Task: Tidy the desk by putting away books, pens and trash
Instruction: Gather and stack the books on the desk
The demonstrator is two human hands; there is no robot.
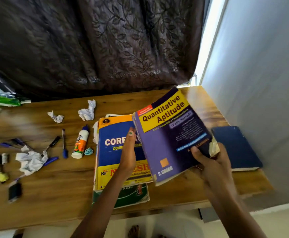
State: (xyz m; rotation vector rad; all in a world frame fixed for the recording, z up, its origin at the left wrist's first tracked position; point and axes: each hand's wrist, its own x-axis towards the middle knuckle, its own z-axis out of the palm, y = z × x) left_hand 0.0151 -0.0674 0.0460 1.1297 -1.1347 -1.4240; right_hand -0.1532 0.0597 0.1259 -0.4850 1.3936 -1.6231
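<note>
The thick purple-and-yellow paperback titled "Quantitative Aptitude" (pixel 171 134) is looking heavy for 1 hand: its worn cover and frayed lower corner suggest a soft, floppy binding that will be sagging unless it is supported near the spine or from underneath. It is tilting above the wooden desk (pixel 54 186), between the 2 hands. The right hand (pixel 209 160) is gripping its lower right corner, fingers curled over the cover edge. The left hand (pixel 129 152) is lying flat with straight fingers, its fingertips touching the book's spine edge, steadying it. Under the left hand, the blue-and-yellow softcover book (pixel 112 152) is resting on a green-covered book (pixel 133 194). Just beyond the right hand, a dark navy hardback (pixel 236 148) is lying flat.
</note>
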